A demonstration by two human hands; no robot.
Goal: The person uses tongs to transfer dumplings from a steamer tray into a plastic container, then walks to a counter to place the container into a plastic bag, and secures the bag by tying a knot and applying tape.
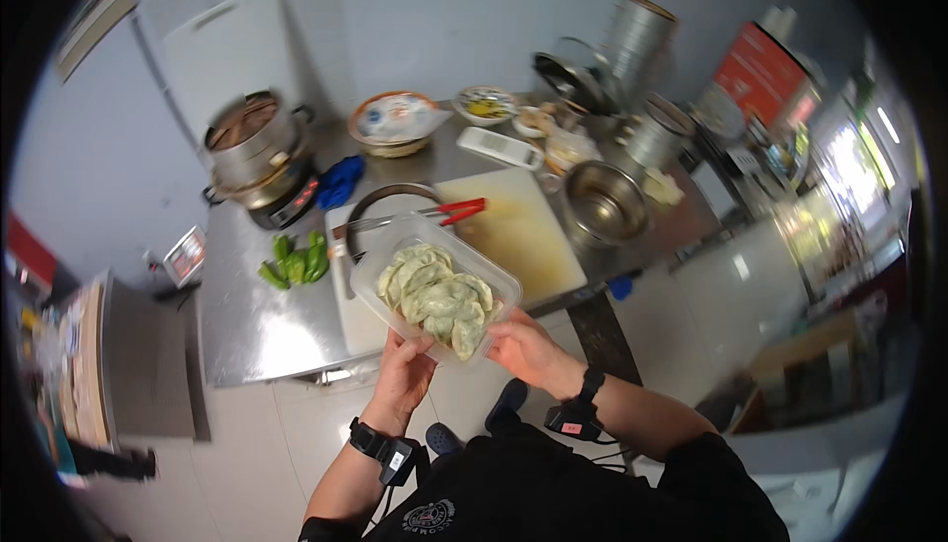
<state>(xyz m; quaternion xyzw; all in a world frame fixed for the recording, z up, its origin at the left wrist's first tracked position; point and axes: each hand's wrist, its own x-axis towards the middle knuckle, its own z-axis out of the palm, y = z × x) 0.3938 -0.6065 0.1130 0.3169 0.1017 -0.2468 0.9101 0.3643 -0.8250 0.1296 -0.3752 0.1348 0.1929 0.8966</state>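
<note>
Between both hands I hold a translucent plastic container point(485, 257) of pale green dumplings point(441, 294). My left hand point(407, 364) grips its near left corner, thumb over the rim. My right hand point(529, 349) grips the near right side the same way. The container is above the front of a steel table. Beneath it, partly covered, are a white cutting board point(359, 331) and a round dark-rimmed pan or ring point(392, 192). Tongs with red handles point(463, 209) lie across the pan and a yellowed cutting board point(529, 238).
Green peppers point(296, 261) lie on the steel table point(244, 320) at left, before a pot point(248, 135) on a lit electric cooker point(292, 205). A steel bowl point(606, 203) stands right of the boards. Bowls, a white device point(500, 148) and metal canisters point(637, 38) line the back.
</note>
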